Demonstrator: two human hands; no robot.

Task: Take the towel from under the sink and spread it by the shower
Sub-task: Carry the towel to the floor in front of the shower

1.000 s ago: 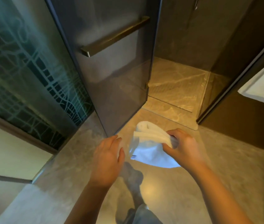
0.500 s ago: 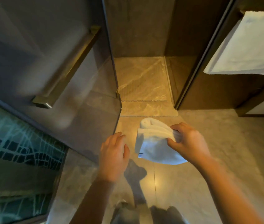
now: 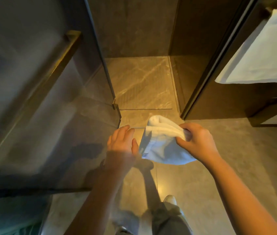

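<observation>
I see bare floor (image 3: 219,158) open ahead of and to the right of my hands, up to the shower threshold (image 3: 134,118). The glass shower door (image 3: 49,99) crowds the left, its edge near my left hand (image 3: 120,141). A dark wall panel (image 3: 207,73) closes the right side.

Right hand (image 3: 196,143) pinches the folded white towel (image 3: 159,145) above the floor (image 3: 236,158); left hand (image 3: 121,141) spread beside it.

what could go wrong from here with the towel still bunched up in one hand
1. Only the right hand grips the folded white towel; the left hand is open beside it, so it may unfold unevenly.
2. The open glass shower door stands close on the left; the spread towel might lie in its swing path.
3. The glossy floor could let the towel slide underfoot.
</observation>
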